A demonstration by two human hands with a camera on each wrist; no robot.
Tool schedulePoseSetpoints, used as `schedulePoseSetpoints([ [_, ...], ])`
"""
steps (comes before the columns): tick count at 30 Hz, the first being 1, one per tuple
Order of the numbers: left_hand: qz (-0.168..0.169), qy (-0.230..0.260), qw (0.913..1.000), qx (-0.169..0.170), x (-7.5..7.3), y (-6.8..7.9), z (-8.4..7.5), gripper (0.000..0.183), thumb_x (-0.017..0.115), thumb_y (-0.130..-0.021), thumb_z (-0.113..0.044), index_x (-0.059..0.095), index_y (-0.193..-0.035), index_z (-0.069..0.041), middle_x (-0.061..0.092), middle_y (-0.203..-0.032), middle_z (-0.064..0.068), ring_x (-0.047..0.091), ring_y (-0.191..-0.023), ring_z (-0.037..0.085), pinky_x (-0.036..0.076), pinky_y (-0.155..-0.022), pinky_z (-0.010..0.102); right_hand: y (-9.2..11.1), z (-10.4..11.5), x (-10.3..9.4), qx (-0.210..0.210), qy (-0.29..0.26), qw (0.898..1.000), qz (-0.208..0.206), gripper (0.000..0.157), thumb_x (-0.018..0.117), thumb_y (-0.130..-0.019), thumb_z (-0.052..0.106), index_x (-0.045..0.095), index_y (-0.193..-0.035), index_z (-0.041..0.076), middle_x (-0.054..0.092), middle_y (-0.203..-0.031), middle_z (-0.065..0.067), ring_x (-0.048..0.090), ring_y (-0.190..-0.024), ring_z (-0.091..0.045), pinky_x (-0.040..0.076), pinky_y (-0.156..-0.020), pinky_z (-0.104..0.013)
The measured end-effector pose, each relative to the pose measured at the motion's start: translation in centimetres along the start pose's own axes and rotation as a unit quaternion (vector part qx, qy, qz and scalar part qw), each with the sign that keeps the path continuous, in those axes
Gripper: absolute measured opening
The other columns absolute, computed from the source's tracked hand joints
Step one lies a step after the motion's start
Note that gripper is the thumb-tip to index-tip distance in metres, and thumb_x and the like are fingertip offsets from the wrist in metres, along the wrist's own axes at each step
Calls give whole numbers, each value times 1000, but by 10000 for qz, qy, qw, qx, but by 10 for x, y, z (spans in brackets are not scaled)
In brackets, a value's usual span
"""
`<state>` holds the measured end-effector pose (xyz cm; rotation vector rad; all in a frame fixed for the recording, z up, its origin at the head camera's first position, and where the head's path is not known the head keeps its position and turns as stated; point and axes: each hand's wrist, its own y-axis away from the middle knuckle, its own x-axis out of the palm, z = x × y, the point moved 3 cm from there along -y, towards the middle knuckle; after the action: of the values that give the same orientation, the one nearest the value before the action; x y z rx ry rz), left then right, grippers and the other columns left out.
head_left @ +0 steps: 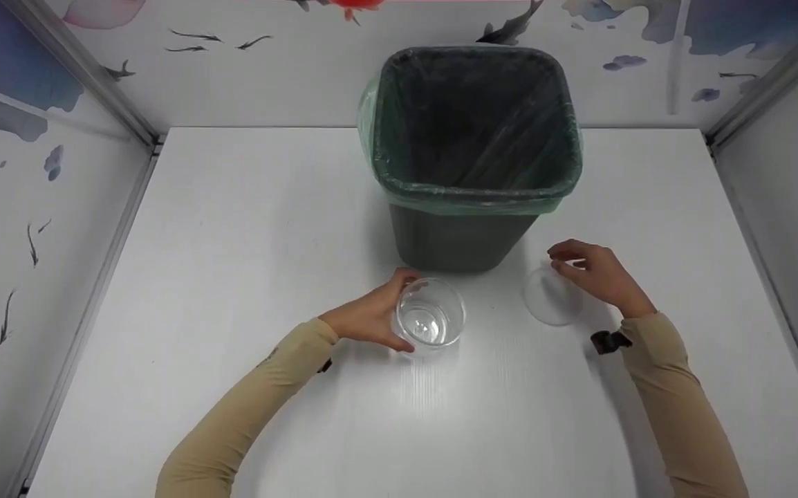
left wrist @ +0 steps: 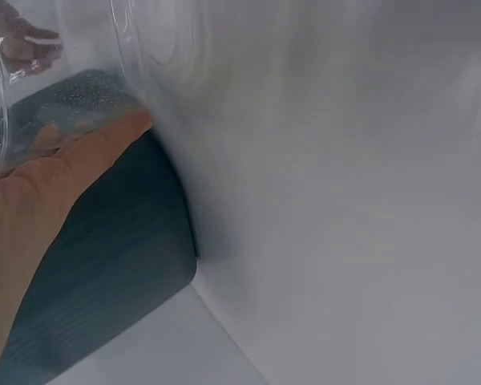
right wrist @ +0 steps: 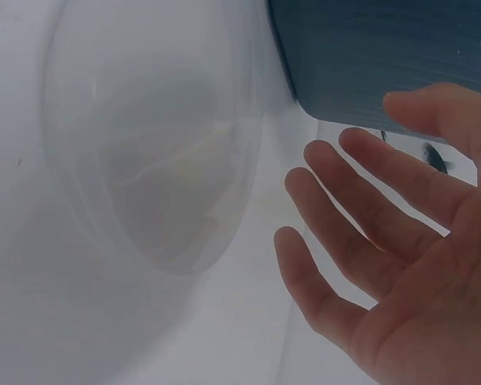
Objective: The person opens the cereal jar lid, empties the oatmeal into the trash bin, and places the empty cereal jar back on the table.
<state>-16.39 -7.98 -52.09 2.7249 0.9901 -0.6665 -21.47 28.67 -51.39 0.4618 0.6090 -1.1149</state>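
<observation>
My left hand [head_left: 375,315] grips a clear round plastic container [head_left: 432,319] from its left side, fingers behind and thumb in front. In the left wrist view, part of that container [left wrist: 80,92] shows beside the left hand [left wrist: 32,200]. A clear round lid [head_left: 551,301] lies on the table to the right. Just beyond it hovers my right hand [head_left: 601,274]. The right wrist view shows the right hand [right wrist: 409,265] with its fingers spread and slightly bent, holding nothing, apart from the lid [right wrist: 156,168].
A dark grey bin [head_left: 465,238] with a green liner bag [head_left: 475,200] stands at the back of the white table [head_left: 254,228], close behind the container. Panels printed with fish [head_left: 509,28] enclose the back and both sides.
</observation>
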Motion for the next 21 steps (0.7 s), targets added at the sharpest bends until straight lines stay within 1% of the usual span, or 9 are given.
schedulePoseSetpoints([
  [6, 338, -73, 9993, -171, 14, -17, -2, 108, 91, -62, -8, 18, -141, -4, 35, -145, 14, 35, -134, 28, 26, -111, 33, -1, 0, 2, -18, -41, 10000, 12, 26, 59, -97, 12, 63, -115, -6, 63, -115, -21, 59, -109, -37, 47, -90, -52],
  [11, 436, -159, 9989, -99, 20, -28, -3, 107, 91, -63, -9, 18, -142, -3, 36, -146, 16, 36, -134, 29, 26, -110, 32, -1, -1, 1, -30, 0, 10000, 4, 25, 59, -97, 11, 63, -115, -6, 64, -114, -20, 59, -108, -36, 48, -89, -51],
  [16, 477, -156, 9987, -63, 20, -32, -5, 107, 90, -65, -10, 18, -144, -2, 36, -147, 15, 35, -135, 28, 25, -111, 32, -1, -2, 0, -34, 40, 10000, 13, 25, 58, -97, 12, 63, -115, -6, 64, -114, -20, 60, -107, -36, 48, -88, -51],
  [21, 418, -246, 9988, 58, 19, -31, -4, 114, 92, -63, -12, 15, -147, -2, 30, -151, 17, 30, -139, 28, 22, -112, 31, -2, -1, 1, -61, 43, 10000, 23, 24, 58, -97, 10, 63, -114, -7, 64, -114, -20, 60, -107, -37, 48, -88, -51],
])
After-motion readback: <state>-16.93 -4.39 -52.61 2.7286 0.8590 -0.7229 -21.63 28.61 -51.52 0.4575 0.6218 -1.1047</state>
